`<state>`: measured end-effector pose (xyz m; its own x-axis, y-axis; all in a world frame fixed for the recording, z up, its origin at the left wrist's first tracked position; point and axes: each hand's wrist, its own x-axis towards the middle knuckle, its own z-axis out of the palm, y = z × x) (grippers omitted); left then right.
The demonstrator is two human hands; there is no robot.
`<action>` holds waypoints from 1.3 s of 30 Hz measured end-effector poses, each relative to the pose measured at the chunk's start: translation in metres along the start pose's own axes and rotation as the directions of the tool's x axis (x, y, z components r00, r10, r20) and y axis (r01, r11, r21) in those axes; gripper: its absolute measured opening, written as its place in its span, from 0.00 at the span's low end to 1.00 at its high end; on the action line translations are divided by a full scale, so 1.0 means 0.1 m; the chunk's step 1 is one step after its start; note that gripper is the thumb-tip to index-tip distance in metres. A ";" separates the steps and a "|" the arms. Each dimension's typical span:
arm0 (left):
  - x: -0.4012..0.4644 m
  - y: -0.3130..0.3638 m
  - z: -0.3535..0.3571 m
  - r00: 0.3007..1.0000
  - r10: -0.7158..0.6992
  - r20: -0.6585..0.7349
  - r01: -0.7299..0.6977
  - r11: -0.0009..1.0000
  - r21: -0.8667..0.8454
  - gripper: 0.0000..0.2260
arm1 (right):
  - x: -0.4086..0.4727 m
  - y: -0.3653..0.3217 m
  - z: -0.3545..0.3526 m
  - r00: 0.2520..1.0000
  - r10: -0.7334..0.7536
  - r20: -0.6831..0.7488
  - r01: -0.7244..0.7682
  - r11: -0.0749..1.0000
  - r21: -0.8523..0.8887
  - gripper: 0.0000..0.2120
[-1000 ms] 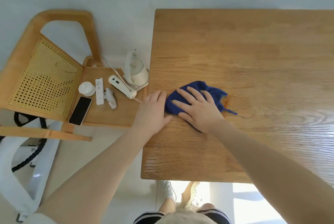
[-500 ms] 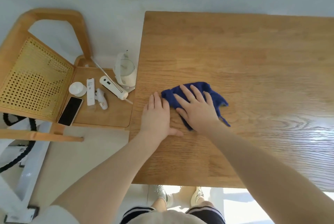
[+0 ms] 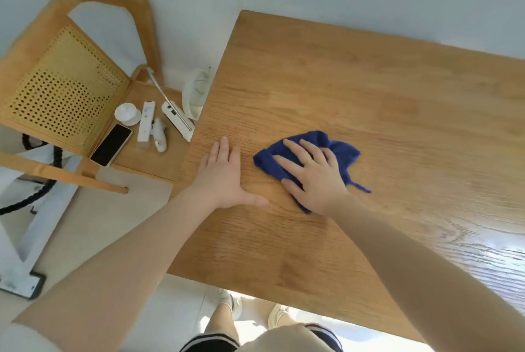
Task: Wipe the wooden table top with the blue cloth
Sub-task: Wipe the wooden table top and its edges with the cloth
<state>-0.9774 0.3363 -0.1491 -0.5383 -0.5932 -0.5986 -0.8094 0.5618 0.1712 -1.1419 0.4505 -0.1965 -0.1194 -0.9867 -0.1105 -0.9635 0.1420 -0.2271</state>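
Note:
The blue cloth [image 3: 339, 151] lies bunched on the wooden table top [image 3: 369, 101], left of the middle. My right hand [image 3: 314, 178] presses flat on the cloth with fingers spread, covering its near part. My left hand [image 3: 225, 178] rests flat on the bare wood near the table's left edge, thumb stretched toward the cloth, a short gap apart from it.
A wooden chair [image 3: 56, 90] with a cane back stands left of the table. On its seat lie a black phone [image 3: 111, 144], a white remote [image 3: 146, 121], a small white cup [image 3: 127, 114], a white wand-like device [image 3: 177, 120] and a white kettle [image 3: 196, 96]. My feet [image 3: 255, 312] show below the table's near edge.
My right hand has slid the cloth to the right, away from my left hand. The left hand stays flat near the table's left edge. The camera view has tilted.

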 end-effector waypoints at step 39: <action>-0.16 0.35 0.41 0.986 0.058 -0.157 -0.050 0.997 0.056 0.60 | 0.08 0.42 -0.07 0.913 0.405 -0.037 -0.404 0.914 0.041 0.21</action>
<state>-0.9872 0.3889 -0.1658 -0.6143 -0.6426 -0.4578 -0.7673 0.6219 0.1567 -1.1852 0.4485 -0.2005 -0.5084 -0.8466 -0.1575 -0.8225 0.5316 -0.2022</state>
